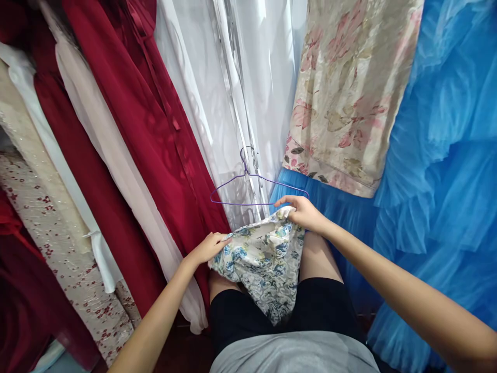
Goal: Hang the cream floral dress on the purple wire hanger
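Note:
A white garment with blue flowers (264,264) hangs down over my thighs. My left hand (209,246) is closed on its left top edge. My right hand (301,211) is closed on its right top corner, with the right end of a purple wire hanger (248,190) just above its fingers. Whether that hand also grips the hanger I cannot tell. The hanger sits upright just above the garment, in front of white sheer cloth.
Hanging clothes close in all round: dark red dresses (147,129) and pale ones (89,134) at left, white sheer fabric (217,93) in the middle, a cream floral dress (349,93) and blue tulle (446,155) at right. Black shorts (233,311) cover my legs.

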`<state>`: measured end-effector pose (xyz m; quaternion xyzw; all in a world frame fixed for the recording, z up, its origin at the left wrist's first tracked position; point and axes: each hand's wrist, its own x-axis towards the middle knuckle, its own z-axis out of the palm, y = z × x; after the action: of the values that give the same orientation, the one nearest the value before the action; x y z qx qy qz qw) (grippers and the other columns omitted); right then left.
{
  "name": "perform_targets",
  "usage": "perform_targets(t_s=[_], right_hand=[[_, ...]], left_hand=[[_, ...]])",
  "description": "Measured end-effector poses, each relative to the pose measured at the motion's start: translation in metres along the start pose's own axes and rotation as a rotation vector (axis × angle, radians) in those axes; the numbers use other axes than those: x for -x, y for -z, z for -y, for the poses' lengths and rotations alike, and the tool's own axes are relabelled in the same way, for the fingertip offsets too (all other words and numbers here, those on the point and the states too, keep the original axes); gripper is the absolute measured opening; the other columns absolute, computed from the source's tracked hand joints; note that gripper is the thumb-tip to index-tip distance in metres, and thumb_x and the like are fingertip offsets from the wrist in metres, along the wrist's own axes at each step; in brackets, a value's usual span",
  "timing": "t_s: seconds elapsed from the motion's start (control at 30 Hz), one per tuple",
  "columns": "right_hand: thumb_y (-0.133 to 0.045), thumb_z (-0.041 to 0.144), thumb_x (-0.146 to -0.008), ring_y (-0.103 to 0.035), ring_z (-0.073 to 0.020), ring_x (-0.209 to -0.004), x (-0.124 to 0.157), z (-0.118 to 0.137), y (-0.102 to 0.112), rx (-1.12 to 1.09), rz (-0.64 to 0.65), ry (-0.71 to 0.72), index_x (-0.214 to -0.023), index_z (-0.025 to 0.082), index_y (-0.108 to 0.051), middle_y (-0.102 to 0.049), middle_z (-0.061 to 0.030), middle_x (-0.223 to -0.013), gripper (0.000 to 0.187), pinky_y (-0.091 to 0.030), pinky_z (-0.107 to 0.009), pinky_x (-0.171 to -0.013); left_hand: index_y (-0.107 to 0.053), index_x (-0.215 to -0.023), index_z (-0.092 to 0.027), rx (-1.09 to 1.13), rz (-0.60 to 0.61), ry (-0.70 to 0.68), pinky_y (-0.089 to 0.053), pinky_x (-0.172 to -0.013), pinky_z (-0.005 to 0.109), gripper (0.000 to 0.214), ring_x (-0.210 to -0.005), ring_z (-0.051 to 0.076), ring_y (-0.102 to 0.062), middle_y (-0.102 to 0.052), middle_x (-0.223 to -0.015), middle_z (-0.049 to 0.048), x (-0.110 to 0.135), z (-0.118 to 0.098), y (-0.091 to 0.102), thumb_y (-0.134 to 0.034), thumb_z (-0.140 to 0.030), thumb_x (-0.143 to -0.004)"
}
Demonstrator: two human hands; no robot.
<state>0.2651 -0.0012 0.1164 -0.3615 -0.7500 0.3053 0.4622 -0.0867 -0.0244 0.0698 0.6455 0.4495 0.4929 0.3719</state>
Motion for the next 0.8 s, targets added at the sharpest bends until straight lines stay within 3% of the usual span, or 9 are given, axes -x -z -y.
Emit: perform_targets(t_s=[0.1, 0.2, 0.27, 0.37, 0.43, 0.47, 0.6, 0.7, 0.8], right_hand=[[-0.054, 0.012, -0.075, -0.065, -0.0197, -0.074, -0.018, -0.011, -0.003, 0.270, -0.078, 0.056, -0.113, 0.015, -0.075, -0.077, -0.0064, -0.092, 0.044, -0.045, -0.028, -0.069], [-0.054, 0.014, -0.082, -0.070, -0.0254, -0.098, -0.022, -0.025, -0.004, 0.494, -0.084, 0.046, -0.122, 0.022, -0.073, -0.077, -0.0076, -0.115, 0.045, -0.047, -0.031, -0.083], [-0.053, 0.013, -0.084, -0.069, -0.0257, -0.104, -0.018, -0.035, -0.004, 0.557, -0.041, 0.036, -0.126, 0.025, -0.071, -0.075, -0.0058, -0.120, 0.047, -0.046, -0.030, -0.084], [-0.052, 0.014, -0.084, -0.071, -0.0236, -0.093, -0.011, -0.042, -0.003, 0.606, 0.002, 0.036, -0.129, 0.026, -0.067, -0.078, -0.0040, -0.105, 0.048, -0.043, -0.027, -0.074], [-0.053, 0.015, -0.084, -0.070, -0.0226, -0.084, -0.009, -0.040, -0.002, 0.653, -0.004, 0.041, -0.125, 0.025, -0.067, -0.078, -0.0037, -0.092, 0.045, -0.038, -0.026, -0.067], [-0.053, 0.015, -0.084, -0.069, -0.0222, -0.081, -0.010, -0.037, -0.002, 0.672, -0.015, 0.049, -0.121, 0.024, -0.068, -0.077, -0.0038, -0.088, 0.041, -0.035, -0.026, -0.064], [-0.056, 0.017, -0.084, -0.066, -0.0215, -0.077, -0.015, -0.026, -0.001, 0.701, -0.072, 0.045, -0.101, 0.022, -0.070, -0.074, -0.0045, -0.081, 0.023, -0.030, -0.027, -0.061], [-0.056, 0.021, -0.086, -0.065, -0.0211, -0.074, -0.016, -0.022, -0.002, 0.685, -0.096, 0.017, -0.092, 0.021, -0.069, -0.073, -0.0050, -0.076, 0.015, -0.030, -0.027, -0.060], [-0.056, 0.022, -0.087, -0.065, -0.0211, -0.072, -0.013, -0.019, -0.006, 0.652, -0.104, 0.002, -0.088, 0.020, -0.069, -0.072, -0.0055, -0.074, 0.013, -0.030, -0.027, -0.060]], left_hand=[[-0.073, -0.072, -0.022, -0.150, 0.185, -0.011, -0.053, -0.078, 0.033, 0.020, -0.077, 0.025, -0.065, -0.071, -0.074, 0.0037, 0.004, -0.006, 0.004, -0.074, -0.041, -0.080], [-0.073, -0.074, -0.020, -0.215, 0.124, -0.046, -0.051, -0.073, 0.032, 0.029, -0.070, 0.022, -0.061, -0.069, -0.073, 0.0036, 0.013, -0.006, 0.010, -0.065, -0.045, -0.087], [-0.069, -0.064, -0.021, -0.297, 0.120, -0.039, -0.051, -0.084, 0.037, 0.030, -0.067, 0.021, -0.058, -0.065, -0.067, 0.0020, 0.017, -0.003, 0.019, -0.070, -0.044, -0.083], [-0.064, -0.054, -0.024, -0.444, 0.111, -0.050, -0.032, -0.116, 0.047, 0.029, -0.078, 0.024, -0.061, -0.064, -0.062, 0.0010, 0.012, 0.001, 0.036, -0.081, -0.037, -0.072], [-0.067, -0.059, -0.026, -0.520, 0.059, -0.072, -0.016, -0.123, 0.051, 0.022, -0.090, 0.028, -0.062, -0.068, -0.068, 0.0020, 0.000, 0.000, 0.046, -0.082, -0.036, -0.070], [-0.069, -0.065, -0.027, -0.559, 0.031, -0.084, -0.016, -0.122, 0.053, 0.017, -0.094, 0.029, -0.063, -0.070, -0.074, 0.0030, -0.007, -0.002, 0.051, -0.081, -0.036, -0.072], [-0.071, -0.088, -0.026, -0.820, -0.043, -0.172, -0.040, -0.106, 0.050, 0.019, -0.101, 0.032, -0.063, -0.073, -0.100, 0.0089, -0.045, -0.022, 0.066, -0.058, -0.040, -0.089], [-0.068, -0.095, -0.023, -0.968, -0.103, -0.263, -0.044, -0.100, 0.044, 0.029, -0.106, 0.031, -0.063, -0.071, -0.110, 0.0118, -0.068, -0.040, 0.070, -0.044, -0.039, -0.096], [-0.066, -0.098, -0.021, -0.950, -0.109, -0.301, -0.044, -0.099, 0.041, 0.029, -0.107, 0.030, -0.063, -0.071, -0.111, 0.0119, -0.077, -0.055, 0.060, -0.043, -0.038, -0.095]])
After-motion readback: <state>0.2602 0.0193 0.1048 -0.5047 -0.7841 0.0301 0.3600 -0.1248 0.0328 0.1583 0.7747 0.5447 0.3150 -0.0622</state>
